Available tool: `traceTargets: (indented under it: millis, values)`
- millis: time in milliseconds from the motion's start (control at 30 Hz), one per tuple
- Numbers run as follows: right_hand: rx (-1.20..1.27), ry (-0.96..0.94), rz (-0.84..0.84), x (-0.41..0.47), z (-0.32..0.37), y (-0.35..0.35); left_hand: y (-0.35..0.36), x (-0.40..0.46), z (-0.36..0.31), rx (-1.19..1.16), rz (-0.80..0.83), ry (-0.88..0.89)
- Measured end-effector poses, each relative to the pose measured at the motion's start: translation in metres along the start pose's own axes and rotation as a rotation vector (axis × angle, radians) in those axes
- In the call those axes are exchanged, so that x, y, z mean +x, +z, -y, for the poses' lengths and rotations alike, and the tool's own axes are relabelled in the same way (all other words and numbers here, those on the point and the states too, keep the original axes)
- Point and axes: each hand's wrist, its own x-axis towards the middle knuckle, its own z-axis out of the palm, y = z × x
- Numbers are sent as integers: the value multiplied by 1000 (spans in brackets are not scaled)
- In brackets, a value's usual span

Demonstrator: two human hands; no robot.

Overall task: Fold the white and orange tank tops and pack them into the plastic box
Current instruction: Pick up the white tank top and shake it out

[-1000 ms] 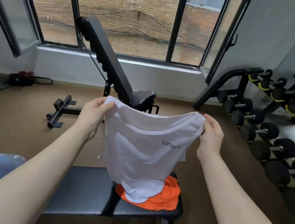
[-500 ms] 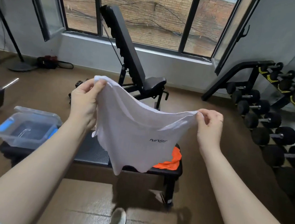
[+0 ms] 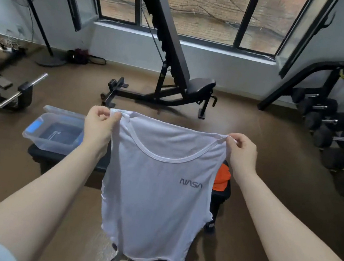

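You hold the white tank top (image 3: 155, 193) up in the air in front of you, spread flat and hanging full length, its dark NASA logo (image 3: 190, 183) facing you. Your left hand (image 3: 100, 125) has its grip clamped on the left shoulder strap, and your right hand (image 3: 242, 152) pinches the right strap. Behind the hanging cloth, the orange tank top (image 3: 222, 179) lies crumpled on the right end of the black surface (image 3: 56, 158). The clear plastic box (image 3: 56, 132) sits open on the left end of that surface, its lid tipped back at the far side. Farther off stands an incline bench (image 3: 171, 51) under the window, with a dumbbell rack (image 3: 336, 132) to the right.
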Motion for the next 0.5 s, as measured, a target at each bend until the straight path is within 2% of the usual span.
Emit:
traceTargets:
  millis: [100, 233, 500]
  values:
    - [-84, 89, 56, 11, -28, 28, 3, 14, 32, 18, 32, -109]
    - [-168, 162, 113, 27, -67, 69, 7, 47, 89, 184, 99, -209]
    - [-361, 308, 199, 93, -145, 176, 32, 163, 198, 451, 171, -349]
